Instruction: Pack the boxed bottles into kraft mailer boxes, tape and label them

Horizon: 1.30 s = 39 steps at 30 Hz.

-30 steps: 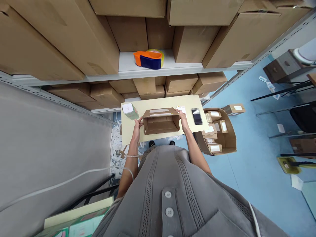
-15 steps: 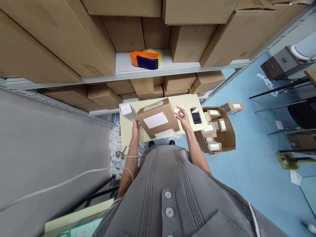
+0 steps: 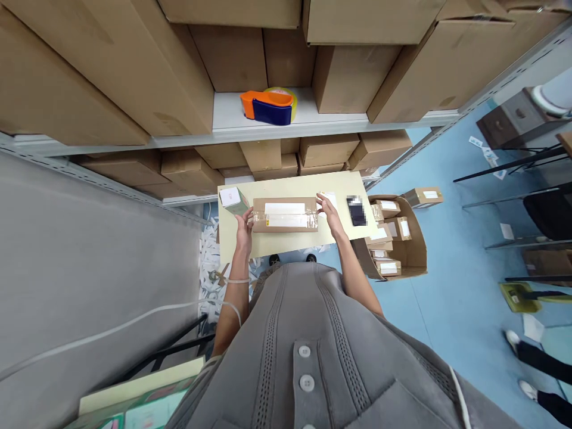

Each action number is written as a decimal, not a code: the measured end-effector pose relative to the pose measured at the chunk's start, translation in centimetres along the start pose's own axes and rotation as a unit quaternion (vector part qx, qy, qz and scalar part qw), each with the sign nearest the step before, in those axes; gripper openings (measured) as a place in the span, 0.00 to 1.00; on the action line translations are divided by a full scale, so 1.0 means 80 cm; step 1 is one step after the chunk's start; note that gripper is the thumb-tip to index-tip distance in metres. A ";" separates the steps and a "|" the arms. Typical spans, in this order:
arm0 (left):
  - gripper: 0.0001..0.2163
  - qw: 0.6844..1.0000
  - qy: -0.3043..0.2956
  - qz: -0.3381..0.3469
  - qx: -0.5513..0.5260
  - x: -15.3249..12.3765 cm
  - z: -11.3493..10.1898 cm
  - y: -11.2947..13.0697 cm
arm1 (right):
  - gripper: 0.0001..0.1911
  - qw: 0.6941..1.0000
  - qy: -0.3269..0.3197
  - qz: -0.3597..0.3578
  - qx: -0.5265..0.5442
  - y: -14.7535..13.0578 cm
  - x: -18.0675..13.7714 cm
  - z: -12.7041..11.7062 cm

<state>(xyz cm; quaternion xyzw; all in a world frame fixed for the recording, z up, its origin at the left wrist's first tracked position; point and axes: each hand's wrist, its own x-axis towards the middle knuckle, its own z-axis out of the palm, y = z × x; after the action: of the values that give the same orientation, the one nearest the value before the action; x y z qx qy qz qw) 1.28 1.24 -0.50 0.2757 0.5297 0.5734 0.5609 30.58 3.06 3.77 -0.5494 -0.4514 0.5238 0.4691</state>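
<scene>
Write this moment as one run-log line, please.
left hand: at left end of cardboard box; right hand: at its right end; box: label side up; green carton: on table; tape dispenser: on shelf

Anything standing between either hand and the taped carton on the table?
Nothing visible does. The left hand is at the left end of the carton, the right hand at its right end. The green box stands close by the left fingers, but not between them and the carton.
</scene>
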 end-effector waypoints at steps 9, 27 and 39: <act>0.25 0.999 0.032 0.026 -0.010 0.004 0.003 -0.002 | 0.33 0.998 0.036 0.035 0.039 0.004 0.003 0.000; 0.20 0.999 -0.027 0.024 0.027 0.009 0.008 -0.008 | 0.30 0.999 -0.015 0.041 0.026 0.041 -0.005 -0.025; 0.21 0.997 -0.024 -0.033 0.073 -0.002 -0.006 -0.051 | 0.25 0.989 -0.002 0.145 0.004 0.093 -0.001 0.007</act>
<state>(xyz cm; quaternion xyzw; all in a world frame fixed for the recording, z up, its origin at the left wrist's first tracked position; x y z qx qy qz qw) 2.32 0.14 -4.35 0.3120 0.5650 0.5080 0.5704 30.03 1.89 -3.58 -0.6064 -0.3656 0.5891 0.3893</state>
